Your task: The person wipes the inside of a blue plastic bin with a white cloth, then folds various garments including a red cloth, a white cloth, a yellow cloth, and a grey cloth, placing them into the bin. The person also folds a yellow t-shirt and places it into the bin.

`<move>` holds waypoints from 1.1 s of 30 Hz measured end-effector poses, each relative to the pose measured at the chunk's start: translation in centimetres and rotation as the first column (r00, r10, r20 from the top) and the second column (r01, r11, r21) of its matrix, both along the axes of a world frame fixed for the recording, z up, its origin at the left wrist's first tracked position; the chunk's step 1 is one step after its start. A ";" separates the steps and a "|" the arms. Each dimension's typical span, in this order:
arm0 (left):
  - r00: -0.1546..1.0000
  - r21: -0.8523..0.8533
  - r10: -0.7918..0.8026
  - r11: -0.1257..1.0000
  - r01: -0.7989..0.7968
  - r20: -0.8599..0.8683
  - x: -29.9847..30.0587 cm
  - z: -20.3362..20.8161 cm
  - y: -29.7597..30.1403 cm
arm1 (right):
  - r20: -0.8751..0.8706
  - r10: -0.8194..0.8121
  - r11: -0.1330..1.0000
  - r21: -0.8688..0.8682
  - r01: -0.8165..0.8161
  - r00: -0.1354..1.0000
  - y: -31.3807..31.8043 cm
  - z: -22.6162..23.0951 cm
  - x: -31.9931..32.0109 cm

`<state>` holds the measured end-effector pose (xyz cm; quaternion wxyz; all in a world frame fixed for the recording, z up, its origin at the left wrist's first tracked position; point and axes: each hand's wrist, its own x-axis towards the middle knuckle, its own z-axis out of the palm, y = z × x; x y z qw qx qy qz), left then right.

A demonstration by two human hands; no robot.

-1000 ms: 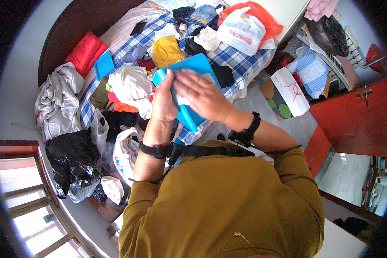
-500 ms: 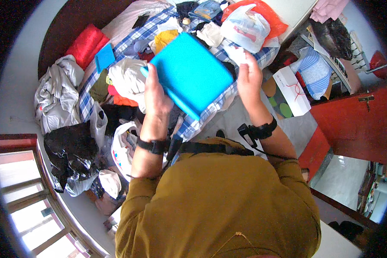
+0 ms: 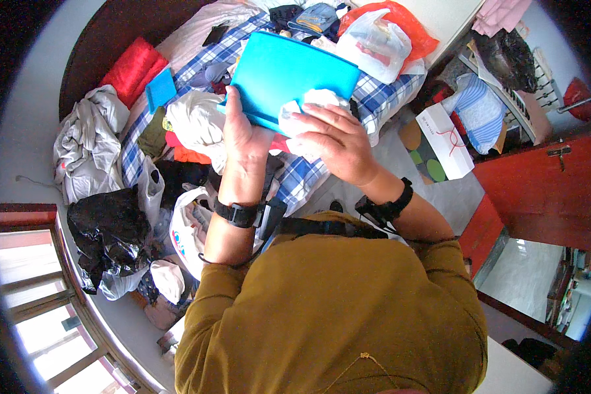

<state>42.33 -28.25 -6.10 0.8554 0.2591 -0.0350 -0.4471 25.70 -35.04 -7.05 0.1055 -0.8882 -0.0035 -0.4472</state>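
Observation:
Raised over the bed, a bright blue plastic box (image 3: 285,69) is tilted with a broad smooth face showing. My left hand (image 3: 244,134) grips its near left corner, thumb along the edge and the other fingers hidden behind it. A crumpled white wipe (image 3: 325,98), tissue or thin cloth, is bunched under the fingers of my right hand (image 3: 340,143). That hand presses it against the near right part of the box, covering the edge there.
A blue-and-white checked bed (image 3: 302,180) carries heaped clothes, a flat blue panel (image 3: 159,90), a red bundle (image 3: 131,71) and a white plastic bag (image 3: 375,46). Black bags (image 3: 108,226) stand at left. A white carton (image 3: 445,141) stands at right near a red door (image 3: 542,190).
My right hand has moved left from beside the box onto its near side, bringing the white wipe with it. The box has turned and tilted, and shifted slightly farther away.

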 end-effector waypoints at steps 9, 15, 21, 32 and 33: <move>0.957 -0.433 -0.261 0.883 0.183 -0.129 2.3 0.4 1.4 | 0.265 -0.361 0.754 0.647 0.112 0.894 -4.7 3.8 -1.5; 0.999 -0.148 -0.033 0.989 0.029 -0.025 1.1 -0.4 0.4 | 0.179 -0.067 0.997 0.048 0.059 0.982 -0.3 2.6 1.2; 0.998 -0.276 -0.051 0.960 0.055 0.021 0.4 -1.6 1.1 | 0.397 -0.011 0.962 0.256 -0.100 0.918 -1.7 2.7 1.6; 0.995 -0.239 -0.029 0.971 0.004 -0.100 -0.4 -2.7 0.7 | 0.379 -0.402 0.621 0.782 -0.056 0.833 -8.3 1.7 0.5; 0.993 -0.222 0.001 0.975 -0.027 -0.118 -0.2 -2.7 0.2 | 0.359 -0.399 0.680 0.733 0.010 0.844 -7.6 1.6 0.6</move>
